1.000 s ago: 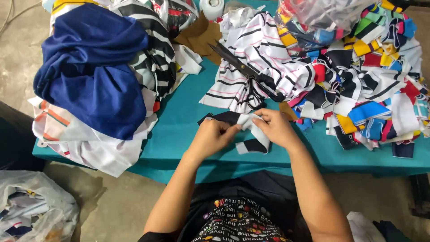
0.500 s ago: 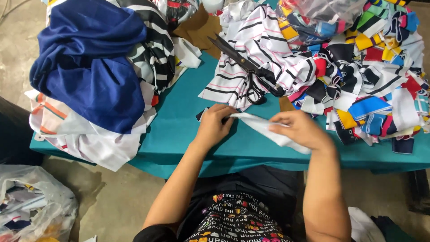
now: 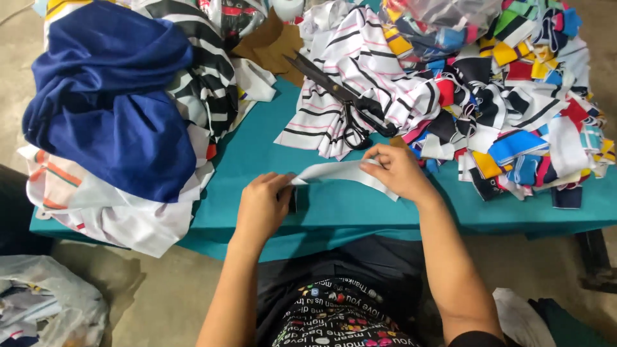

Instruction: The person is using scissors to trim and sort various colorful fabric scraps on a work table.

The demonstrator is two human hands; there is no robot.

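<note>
Your left hand (image 3: 262, 205) and right hand (image 3: 400, 170) have moved apart, each pinching an end of the white strip (image 3: 340, 172), now stretched flat over the tabletop (image 3: 257, 160).

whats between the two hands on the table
A white strip of cloth spans the gap, the left hand pinching one end and the right hand the other. Under it is the bare teal table. The head view shows this.
</note>
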